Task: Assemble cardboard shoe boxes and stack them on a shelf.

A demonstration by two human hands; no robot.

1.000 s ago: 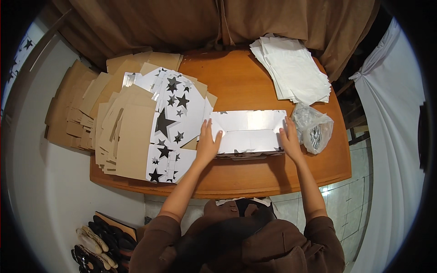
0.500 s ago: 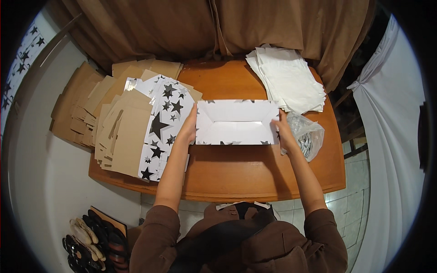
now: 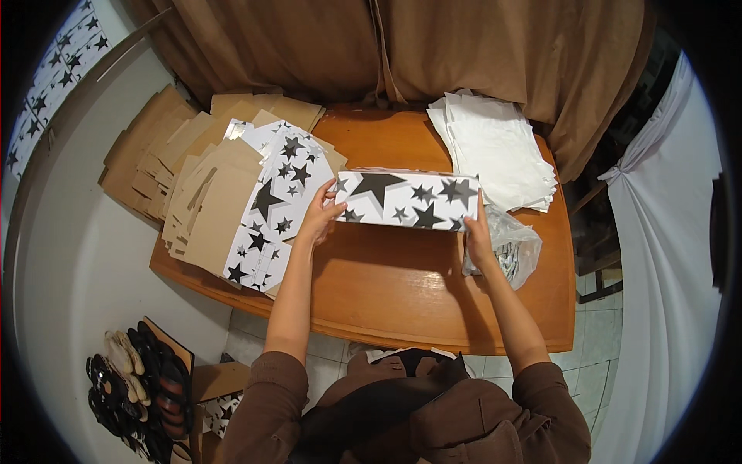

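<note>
Between both hands I hold a white cardboard box (image 3: 400, 207) printed with black and grey stars, raised over the wooden table. One long starry side faces me, and its inside is hidden. My left hand (image 3: 319, 214) is closed on the left end, thumb on the front face. The right end is gripped by my right hand (image 3: 478, 236), its thumb near the front lower corner. To the left lie flat star-printed sheets (image 3: 270, 205) beside a pile of brown cardboard pieces (image 3: 212, 205).
White paper sheets (image 3: 498, 151) are stacked at the table's (image 3: 386, 309) back right. Near my right hand is a clear plastic bag (image 3: 514, 251) with small contents. Brown curtains (image 3: 294, 54) hang behind. Several shoes (image 3: 143, 379) stand on the floor at lower left.
The box has tipped so that its starry side faces me instead of its white inside. Both hands have kept hold of its ends. The view has shifted slightly.
</note>
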